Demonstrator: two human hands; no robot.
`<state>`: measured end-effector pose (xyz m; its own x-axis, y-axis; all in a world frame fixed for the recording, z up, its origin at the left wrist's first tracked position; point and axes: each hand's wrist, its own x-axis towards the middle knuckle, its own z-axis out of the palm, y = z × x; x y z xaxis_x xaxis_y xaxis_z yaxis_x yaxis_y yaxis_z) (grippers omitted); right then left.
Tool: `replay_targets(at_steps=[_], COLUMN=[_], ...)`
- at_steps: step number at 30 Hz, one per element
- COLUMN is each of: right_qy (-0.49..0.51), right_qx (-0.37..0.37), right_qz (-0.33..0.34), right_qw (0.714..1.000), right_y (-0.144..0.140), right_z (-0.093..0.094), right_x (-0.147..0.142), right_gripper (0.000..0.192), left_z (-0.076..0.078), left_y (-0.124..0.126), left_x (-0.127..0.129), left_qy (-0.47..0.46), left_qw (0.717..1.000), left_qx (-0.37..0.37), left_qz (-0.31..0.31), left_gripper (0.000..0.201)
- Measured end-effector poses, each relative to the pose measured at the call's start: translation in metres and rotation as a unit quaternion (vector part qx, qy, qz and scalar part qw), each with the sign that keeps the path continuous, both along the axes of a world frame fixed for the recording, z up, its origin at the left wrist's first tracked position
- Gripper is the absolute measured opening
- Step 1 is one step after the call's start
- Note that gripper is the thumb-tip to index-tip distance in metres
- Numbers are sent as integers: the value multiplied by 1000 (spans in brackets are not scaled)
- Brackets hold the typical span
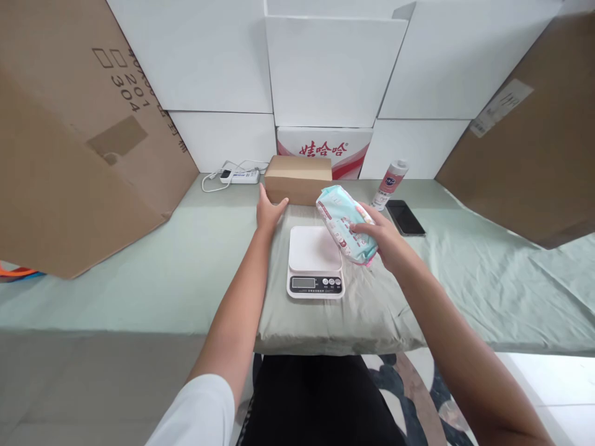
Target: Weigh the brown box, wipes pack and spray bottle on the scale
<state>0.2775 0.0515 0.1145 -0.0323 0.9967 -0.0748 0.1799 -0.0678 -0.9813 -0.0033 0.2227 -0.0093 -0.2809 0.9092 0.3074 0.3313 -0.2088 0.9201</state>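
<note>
R hand's got the soft pack, L hand's at the box

Person's R hand has a soft teal-and-pink plastic pack in its grasp, thumb across the printed face, fingers behind. Pack's tilted, up nr the R side of a white digital kitchen scale, hiding a bit of it from where I stand. L hand is spread, thumb & fingers apart, at the L front corner of a small brown cardboard box; can't tell how hard it's pressing, if at all.

Box sits behind the scale, in front of a white carton w/ red Chinese lettering. Power strip lies just L of the box. Over on the R there's a pink-labelled bottle & a black smartphone lying flat next to it. It's all on a green cloth-covered counter, w/ a big brown carton at L, another big one at R & white boxes stacked along the back
</note>
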Motion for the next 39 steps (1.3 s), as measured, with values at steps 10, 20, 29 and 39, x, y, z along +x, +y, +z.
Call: replay_targets(at_steps=[10,20,29,39], right_qy=[-51,-39,-88,-147], right_qx=[30,24,49,45], right_qz=[-35,-60,1,60], right_qw=[998,997,995,986], right_y=[-11,-17,-17,-7], right_z=[-9,-9,0,6], right_x=[2,-7,-20,-38], right_gripper=[79,85,86,86], left_z=[18,18,7,11], left_y=[-10,-5,-20,-58], left_x=[13,20,-16,-40], left_qy=[98,162,-21,-197], left_qw=[983,965,996,975], left_qx=[-105,-133,-80,-47], left_qz=[116,158,32,-90], left_gripper=[72,55,44,39])
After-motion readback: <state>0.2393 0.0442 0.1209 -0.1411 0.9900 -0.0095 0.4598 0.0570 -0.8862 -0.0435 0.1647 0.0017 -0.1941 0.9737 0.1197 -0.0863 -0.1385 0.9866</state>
